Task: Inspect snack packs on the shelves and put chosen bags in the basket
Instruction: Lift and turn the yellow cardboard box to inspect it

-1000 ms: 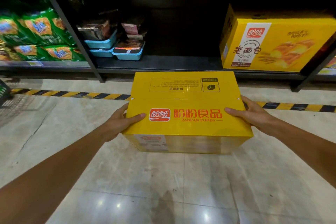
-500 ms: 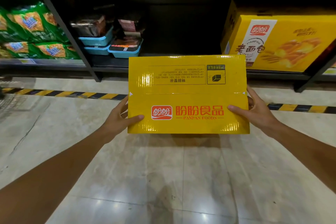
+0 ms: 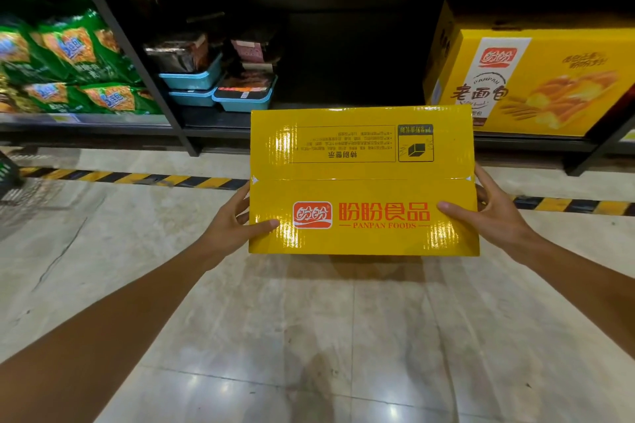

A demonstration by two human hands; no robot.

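While both forearms reach out over the tiled floor (image 3: 309,336), the left hand (image 3: 230,227) and right hand (image 3: 494,216) clasp one yellow box (image 3: 360,182) by its short ends, thumbs laid across the printed face and fingers wrapped behind. It is tilted up toward the eyes, probably so the label can be read, which suits the inspecting step. Beyond it runs a striped floor line (image 3: 137,178), then the black shelf (image 3: 213,120). A gap lies behind the held box, likely its own place. On the shelf stand one more yellow box (image 3: 536,79) at right, three blue trays (image 3: 244,98) near the middle, and several green bags (image 3: 75,55) at left; I cannot count them exactly. A dark basket edge (image 3: 7,175) shows far left.
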